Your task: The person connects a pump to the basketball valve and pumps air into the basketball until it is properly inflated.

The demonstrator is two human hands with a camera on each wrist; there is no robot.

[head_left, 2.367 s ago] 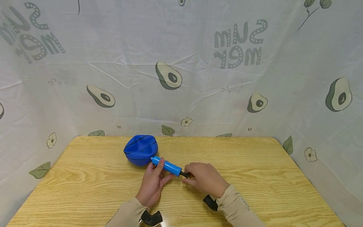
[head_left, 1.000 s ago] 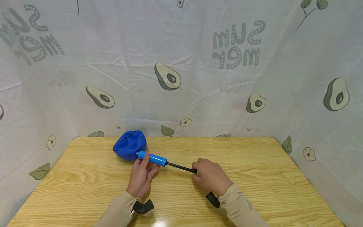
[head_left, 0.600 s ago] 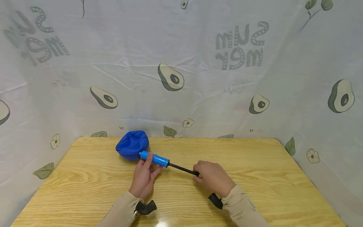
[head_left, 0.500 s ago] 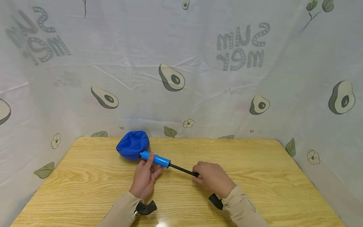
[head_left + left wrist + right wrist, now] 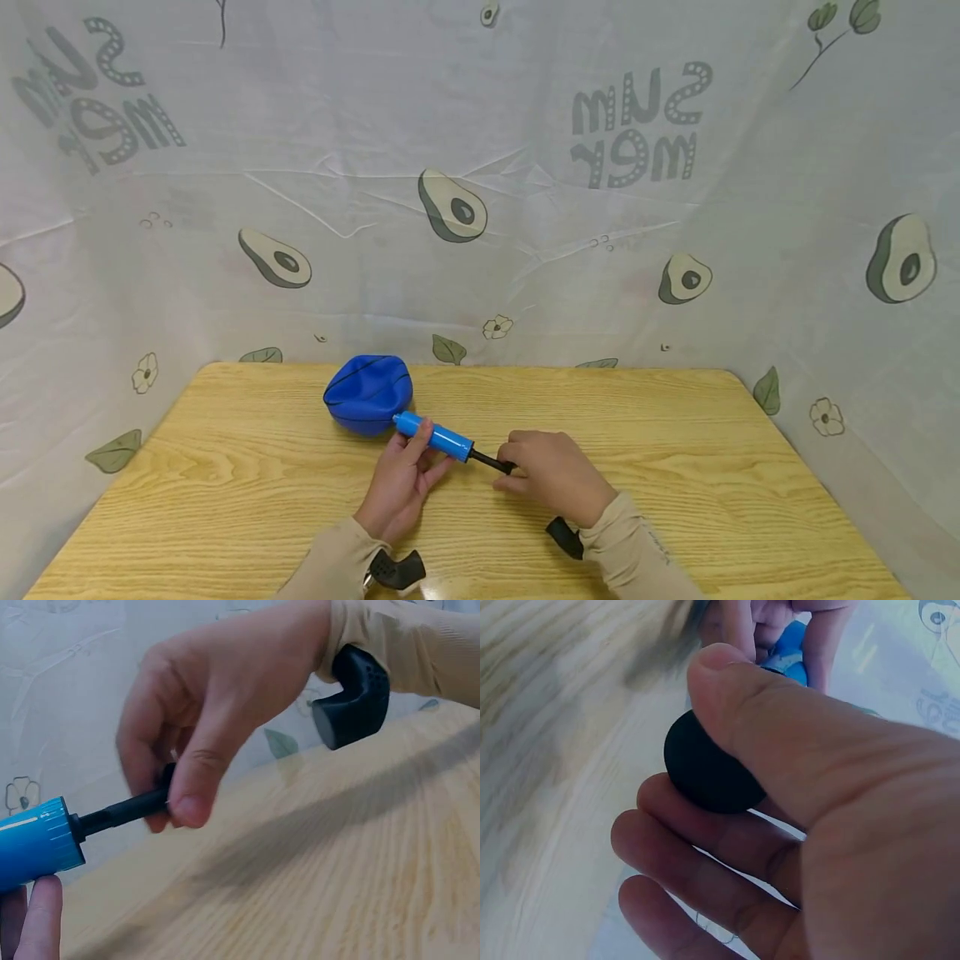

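Observation:
A dented, half-flat blue ball with black lines sits near the table's back edge in the head view. My left hand grips the light-blue barrel of a hand pump, its thumb across the top. The pump's tip meets the ball's lower right side. My right hand pinches the black round handle between thumb and fingers. In the left wrist view a short length of black rod shows between barrel and handle.
A wooden table lies under both hands. Behind and beside it hangs a pale cloth printed with avocados and leaves. Black curved pieces are strapped at both wrists.
Over the last half second the rod has slid mostly into the barrel. My left hand, the barrel and the ball have shifted right and slightly nearer; my right hand has moved slightly left.

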